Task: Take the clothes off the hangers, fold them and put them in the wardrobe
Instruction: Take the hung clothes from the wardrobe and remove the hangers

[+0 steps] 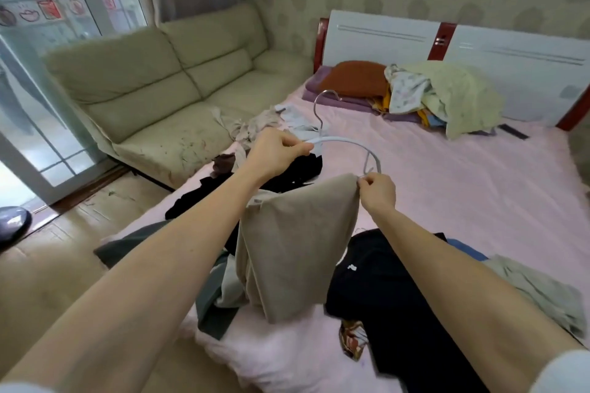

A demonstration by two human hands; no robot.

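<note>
Both forearms reach out from the bottom edge, over the foot of the bed [447,169]. Beige garment [297,249] hangs between the hands, held up above the pink sheet; its long axis runs roughly vertical, top edge up by the hanger [344,141], loose lower end drooping toward the camera and the mattress. Left hand [274,153] pinches the hanger's pale left arm, fingers curled round it. Right hand [378,193] pinches the garment's upper corner just at the hanger's right tip. Hanger lies about level, its long axis left to right, metal hook pointing up and away toward the headboard [479,51]. Garment looks mostly slipped off, caught only at the right end, so this reads as the unhooking step, near its finish. Progress judged early: dark clothes [383,281] lie unfolded below the hands, more black and grey pieces to the left, a light heap [252,124] at the bed's far left edge. No folded stack visible; wardrobe not in view. Folding and storing all remain. Bedding pile [447,96] sits by the headboard; sofa [166,73] stands left of the bed.
</note>
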